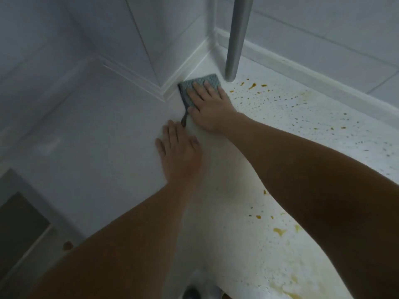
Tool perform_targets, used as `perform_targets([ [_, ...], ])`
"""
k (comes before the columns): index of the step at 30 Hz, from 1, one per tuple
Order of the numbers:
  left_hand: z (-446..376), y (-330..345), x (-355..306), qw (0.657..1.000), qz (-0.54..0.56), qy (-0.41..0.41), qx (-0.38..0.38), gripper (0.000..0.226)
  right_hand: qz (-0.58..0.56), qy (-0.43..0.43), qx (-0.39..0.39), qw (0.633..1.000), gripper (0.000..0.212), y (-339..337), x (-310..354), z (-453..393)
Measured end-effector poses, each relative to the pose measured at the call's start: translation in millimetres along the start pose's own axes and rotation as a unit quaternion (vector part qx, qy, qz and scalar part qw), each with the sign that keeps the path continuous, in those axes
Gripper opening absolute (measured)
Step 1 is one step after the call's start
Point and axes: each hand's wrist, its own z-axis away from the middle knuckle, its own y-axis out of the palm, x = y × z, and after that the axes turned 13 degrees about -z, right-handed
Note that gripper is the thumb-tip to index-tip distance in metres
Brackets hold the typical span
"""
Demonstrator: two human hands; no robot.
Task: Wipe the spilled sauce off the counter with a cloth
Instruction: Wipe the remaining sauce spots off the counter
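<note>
A grey-green knitted cloth (pixel 190 87) lies flat on the white speckled counter (pixel 216 201), close to the corner of the wall trim. My right hand (pixel 210 106) presses on it with straight, spread fingers. My left hand (pixel 180 149) rests flat on the counter just in front of the cloth, and its fingertips reach the cloth's hanging loop. Yellow-brown sauce drops (pixel 251 86) dot the counter to the right of the cloth. More sauce smears (pixel 279 230) lie near the front right, partly hidden under my right forearm.
A grey metal post (pixel 235 39) stands on the counter right behind the cloth. White tiled walls with raised trim (pixel 194 59) close the corner. On the left the counter edge drops to a darker floor (pixel 19 223).
</note>
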Motion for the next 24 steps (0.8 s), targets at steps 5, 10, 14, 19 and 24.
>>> perform_targets([
  [5, 2.2, 9.3, -4.8, 0.999, -0.043, -0.017, -0.014, 0.065, 0.034, -0.007, -0.019, 0.999, 0.078, 4.6, -41.1, 60.6],
  [10, 2.3, 8.0, -5.9, 0.998, -0.061, -0.007, -0.003, 0.065, 0.041, 0.028, -0.020, 0.999, 0.083, -3.2, -56.3, 53.9],
  [14, 0.0, 8.4, -7.0, 0.998, -0.064, -0.008, -0.002, 0.066, 0.005, 0.071, -0.053, 0.996, 0.087, -0.3, -45.4, 55.4],
  [19, -1.0, 7.8, -7.9, 0.998, -0.062, -0.010, -0.002, 0.067, 0.036, 0.023, 0.002, 0.999, 0.093, -10.2, -70.7, 72.2],
  [24, 1.4, 4.9, -8.4, 0.998, -0.063, -0.013, 0.003, 0.065, -0.011, 0.170, -0.049, 0.984, 0.093, -21.5, -85.0, 77.1],
])
